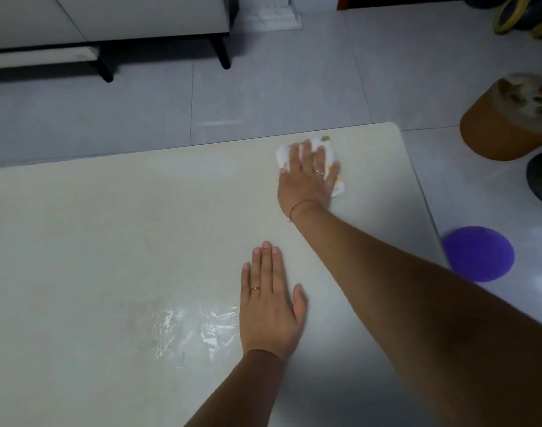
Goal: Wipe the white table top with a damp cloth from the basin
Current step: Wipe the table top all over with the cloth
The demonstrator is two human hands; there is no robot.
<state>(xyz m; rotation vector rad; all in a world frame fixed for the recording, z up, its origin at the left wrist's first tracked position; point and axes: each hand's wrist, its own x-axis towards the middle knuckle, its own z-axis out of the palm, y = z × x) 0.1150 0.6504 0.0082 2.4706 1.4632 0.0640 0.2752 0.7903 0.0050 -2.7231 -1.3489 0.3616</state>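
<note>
Head view, right hand (306,180) grip flat, wide, cloth (282,155) pressed beneath it, near table (109,226) far corner

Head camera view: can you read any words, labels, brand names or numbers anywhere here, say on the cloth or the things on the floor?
There is no readable text anywhere in this view.
The cloth under the right hand: yellow and green marks only, a pattern, no letters.
The orange stool: its top bears a blurred coloured picture, no words legible.
The white table top and the purple round thing: plain, no markings.
</note>
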